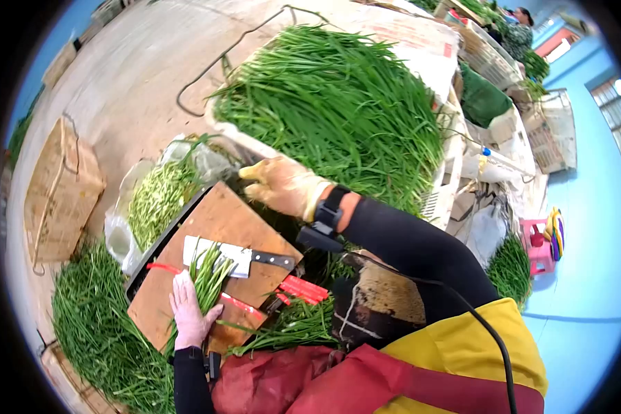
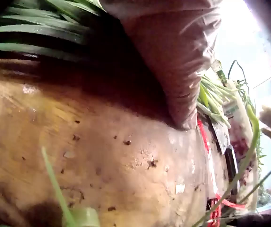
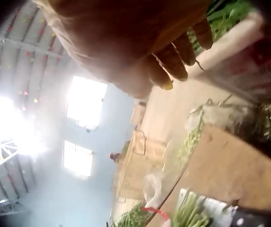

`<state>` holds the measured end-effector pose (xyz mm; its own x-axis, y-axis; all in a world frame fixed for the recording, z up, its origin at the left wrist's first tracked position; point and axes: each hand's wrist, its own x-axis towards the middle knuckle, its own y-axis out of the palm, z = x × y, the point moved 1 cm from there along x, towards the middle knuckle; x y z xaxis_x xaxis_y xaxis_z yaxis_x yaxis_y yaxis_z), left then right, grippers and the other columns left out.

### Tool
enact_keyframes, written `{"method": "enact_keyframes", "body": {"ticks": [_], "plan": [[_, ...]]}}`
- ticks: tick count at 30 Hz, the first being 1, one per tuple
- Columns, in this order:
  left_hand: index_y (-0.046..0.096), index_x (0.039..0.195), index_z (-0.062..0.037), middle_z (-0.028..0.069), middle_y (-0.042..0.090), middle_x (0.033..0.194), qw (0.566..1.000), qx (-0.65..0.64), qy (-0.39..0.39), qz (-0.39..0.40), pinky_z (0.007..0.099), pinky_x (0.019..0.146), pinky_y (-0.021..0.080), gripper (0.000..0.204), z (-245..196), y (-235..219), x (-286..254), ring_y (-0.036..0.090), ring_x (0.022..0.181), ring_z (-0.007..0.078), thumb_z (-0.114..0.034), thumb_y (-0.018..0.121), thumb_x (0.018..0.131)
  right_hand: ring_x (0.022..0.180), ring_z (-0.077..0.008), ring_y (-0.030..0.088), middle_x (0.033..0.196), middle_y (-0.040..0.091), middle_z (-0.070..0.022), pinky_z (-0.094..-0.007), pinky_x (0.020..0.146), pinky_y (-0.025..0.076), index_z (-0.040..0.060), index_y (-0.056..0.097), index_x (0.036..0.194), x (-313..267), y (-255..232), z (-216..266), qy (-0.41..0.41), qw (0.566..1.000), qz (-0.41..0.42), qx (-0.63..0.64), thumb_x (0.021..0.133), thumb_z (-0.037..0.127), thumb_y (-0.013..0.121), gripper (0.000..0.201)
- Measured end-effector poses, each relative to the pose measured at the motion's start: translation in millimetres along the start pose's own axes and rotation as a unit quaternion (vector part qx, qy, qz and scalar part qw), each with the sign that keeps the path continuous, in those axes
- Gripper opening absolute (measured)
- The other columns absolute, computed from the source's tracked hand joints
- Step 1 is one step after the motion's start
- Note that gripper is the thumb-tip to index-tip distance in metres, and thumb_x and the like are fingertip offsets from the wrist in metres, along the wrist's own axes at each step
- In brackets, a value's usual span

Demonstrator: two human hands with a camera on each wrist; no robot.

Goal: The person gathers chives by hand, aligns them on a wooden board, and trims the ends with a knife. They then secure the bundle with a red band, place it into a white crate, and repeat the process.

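Note:
My gloved left hand [image 1: 190, 316] rests on the wooden board [image 1: 236, 219], fingers on one side and thumb on the other of a bunch of garlic chives [image 1: 211, 277]. In the left wrist view its thumb [image 2: 185, 106] reaches down to the board. The cut ends of the bunch lie across the blade of a cleaver [image 1: 239, 262], whose black handle points right. A red strip [image 1: 164, 267] runs beneath the bunch and emerges at its right. Raised beyond the board's far right corner, my gloved right hand [image 1: 281, 186] has loosely bent fingers [image 3: 175, 64] and holds nothing.
A crate heaped with chives [image 1: 331, 103] stands ahead. Pale trimmings fill a plastic bag [image 1: 122, 238] beyond the board. More chives [image 1: 103, 324] pile up at left. Several red strips [image 1: 303, 290] lie by the board's right edge. An empty-handled basket [image 1: 63, 193] stands far left.

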<state>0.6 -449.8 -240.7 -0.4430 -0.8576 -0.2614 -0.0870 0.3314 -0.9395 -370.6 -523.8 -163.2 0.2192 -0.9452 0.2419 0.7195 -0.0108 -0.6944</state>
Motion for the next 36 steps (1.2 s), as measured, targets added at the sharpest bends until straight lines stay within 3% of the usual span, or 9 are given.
{"method": "enact_keyframes", "body": {"ticks": [5,9,11,14,18,23,26,29,36], "plan": [[0.010,0.152,-0.0016,0.0214,0.018,0.156,0.999,0.017,0.027,0.002,0.0532,0.116,0.015,0.118,7.1,6.1,1.5,0.013,0.146,0.0376,-0.048,0.077,0.068,0.107,-0.0386,0.060,0.109,0.065,-0.0242,-0.0417,0.095,0.047,-0.0009,0.062,0.113,-91.8,-74.9,-85.5,0.113,0.985,-0.117,-0.049,0.087,0.018,0.056,0.033],[0.010,0.152,-0.0019,0.0220,0.018,0.156,0.999,0.000,0.034,0.034,0.0504,0.116,0.016,0.119,1.7,-6.0,4.5,0.014,0.146,0.0382,-0.048,0.078,0.067,0.122,-0.0353,0.052,0.130,0.055,-0.0253,-0.0387,0.105,0.041,-0.0033,0.052,0.129,-164.4,-150.8,-144.3,0.265,0.925,-0.193,-0.190,0.083,0.020,0.063,0.052],[0.011,0.151,0.0007,0.0232,0.019,0.155,0.998,0.011,0.052,0.037,0.0484,0.116,0.017,0.119,6.0,-8.2,6.5,0.015,0.145,0.0397,-0.048,0.079,0.067,0.137,-0.0360,0.036,0.147,0.036,-0.0268,-0.0383,0.113,0.032,-0.0032,0.031,0.145,-196.3,-180.7,-173.1,0.418,0.841,-0.098,-0.329,0.080,0.026,0.069,0.081],[0.014,0.149,0.0057,0.0244,0.020,0.154,0.996,0.007,0.077,0.051,0.0473,0.117,0.018,0.117,4.4,-11.5,10.6,0.017,0.143,0.0428,-0.046,0.079,0.067,0.146,-0.0354,0.016,0.156,0.014,-0.0263,-0.0378,0.119,0.018,-0.0015,0.001,0.152,-219.8,-201.0,-192.5,0.596,0.738,0.004,-0.317,0.077,0.042,0.075,0.113],[0.015,0.148,0.0062,0.0249,0.020,0.154,0.995,0.028,0.077,0.057,0.0462,0.117,0.019,0.115,3.3,-10.1,12.4,0.018,0.143,0.0427,-0.043,0.080,0.067,0.146,-0.0369,0.016,0.156,0.014,-0.0274,-0.0395,0.118,0.019,-0.0004,-0.013,0.150,-228.7,-204.5,-231.6,0.615,0.729,-0.006,-0.302,0.068,0.044,0.083,0.134],[0.015,0.148,0.0071,0.0254,0.020,0.154,0.995,0.029,0.047,0.081,0.0430,0.118,0.020,0.113,-3.8,-12.1,16.3,0.018,0.143,0.0422,-0.038,0.081,0.067,0.139,-0.0362,0.034,0.149,0.029,-0.0316,-0.0333,0.113,0.031,-0.0083,0.007,0.149,-228.4,-240.4,-277.5,0.578,0.775,-0.124,-0.224,0.074,0.037,0.077,0.112],[0.015,0.147,0.0076,0.0254,0.019,0.154,0.994,0.036,0.036,0.092,0.0420,0.118,0.020,0.113,-3.7,-10.2,18.0,0.017,0.143,0.0420,-0.037,0.081,0.067,0.139,-0.0354,0.033,0.150,0.028,-0.0308,-0.0353,0.113,0.031,-0.0074,0.005,0.149,-217.2,-246.5,-287.9,0.591,0.780,0.011,-0.204,0.069,0.051,0.081,0.125],[0.013,0.148,0.0078,0.0253,0.015,0.155,0.992,0.044,0.008,0.121,0.0411,0.118,0.018,0.113,-17.5,-19.1,20.5,0.014,0.144,0.0415,-0.037,0.081,0.069,0.138,-0.0353,0.035,0.150,0.029,-0.0294,-0.0352,0.112,0.034,-0.0048,0.000,0.150,-218.3,-245.9,-298.5,0.564,0.794,0.039,-0.224,0.064,0.054,0.083,0.133],[0.007,0.149,0.0071,0.0251,0.011,0.156,0.988,0.051,-0.013,0.143,0.0393,0.119,0.016,0.117,-14.5,-14.5,23.8,0.011,0.145,0.0397,-0.036,0.081,0.069,0.131,-0.0331,0.045,0.143,0.042,-0.0265,-0.0341,0.107,0.039,-0.0006,0.006,0.152,-218.6,-247.3,-313.4,0.574,0.794,-0.036,-0.199,0.065,0.030,0.084,0.121]]}}
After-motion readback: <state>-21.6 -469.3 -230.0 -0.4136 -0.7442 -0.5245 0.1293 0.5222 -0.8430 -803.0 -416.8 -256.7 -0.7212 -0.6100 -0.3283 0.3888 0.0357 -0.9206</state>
